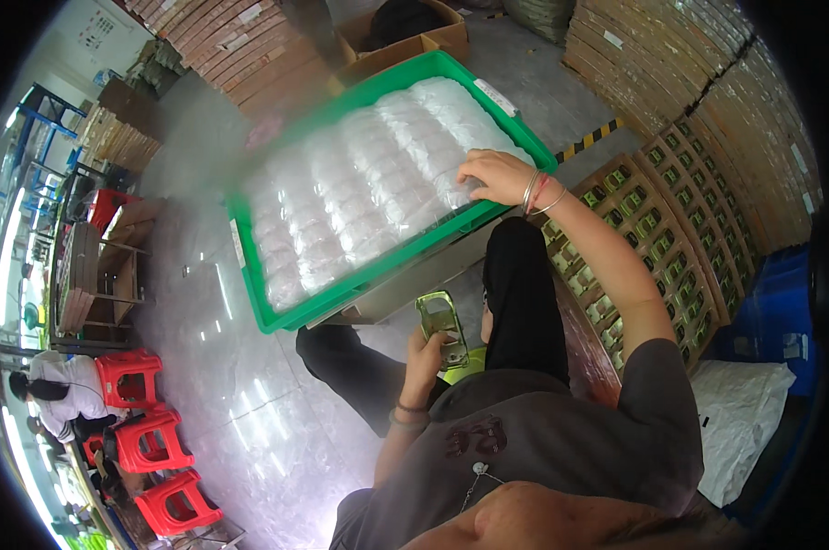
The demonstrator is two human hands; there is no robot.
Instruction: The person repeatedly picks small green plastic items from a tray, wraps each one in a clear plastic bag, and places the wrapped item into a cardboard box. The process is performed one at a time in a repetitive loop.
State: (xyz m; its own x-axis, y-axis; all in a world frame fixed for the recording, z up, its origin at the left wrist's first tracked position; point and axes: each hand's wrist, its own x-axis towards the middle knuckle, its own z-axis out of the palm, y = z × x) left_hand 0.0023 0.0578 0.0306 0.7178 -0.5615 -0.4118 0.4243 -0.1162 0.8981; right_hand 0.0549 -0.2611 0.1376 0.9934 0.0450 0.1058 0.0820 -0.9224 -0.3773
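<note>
My left hand is closed around a green-gold phone case, held upright in front of my lap. The case has a glossy frame, and its lower part is partly behind my fingers. My right hand reaches to the near right side of a green plastic crate. Its fingers are bent together at the clear plastic-wrapped packs lying in rows inside the crate. What those fingers pinch, if anything, is too small to make out.
To my right, brown trays hold rows of green-and-dark cases. Stacked cardboard rises behind them. A white sack and a blue bin stand at the right. Red stools and a seated person are at the left.
</note>
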